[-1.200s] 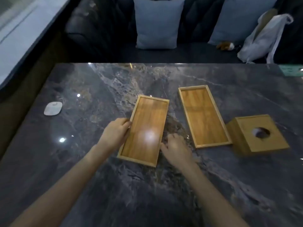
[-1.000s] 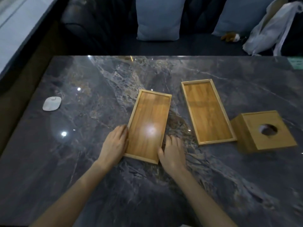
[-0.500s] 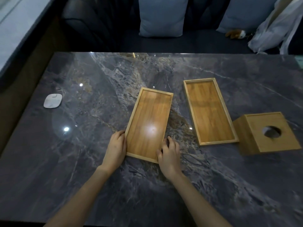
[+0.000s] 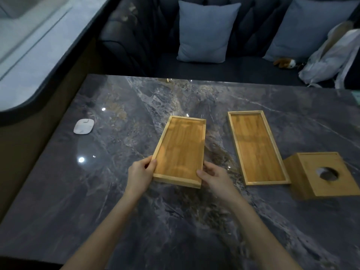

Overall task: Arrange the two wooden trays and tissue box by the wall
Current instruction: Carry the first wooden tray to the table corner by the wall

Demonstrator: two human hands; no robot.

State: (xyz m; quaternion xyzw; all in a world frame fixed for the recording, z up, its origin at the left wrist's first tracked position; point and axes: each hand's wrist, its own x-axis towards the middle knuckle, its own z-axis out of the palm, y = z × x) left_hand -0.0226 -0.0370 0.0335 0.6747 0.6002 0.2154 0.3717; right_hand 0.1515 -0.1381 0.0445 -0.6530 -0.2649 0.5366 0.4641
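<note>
Dark marble table, sofa behind with two blue cushions. Left tray sits mid-table, near end gripped from both sides: left hand at its 7 o'clock corner, thumb on the rim; right hand at the 5 o'clock corner, fingers curled on the edge. Cannot tell if the near end is lifted. Right tray lies flat at 3 o'clock from it, apart. Tissue box just beside that tray's near right corner, round hole up. White puck at 9 o'clock, well apart.
</note>
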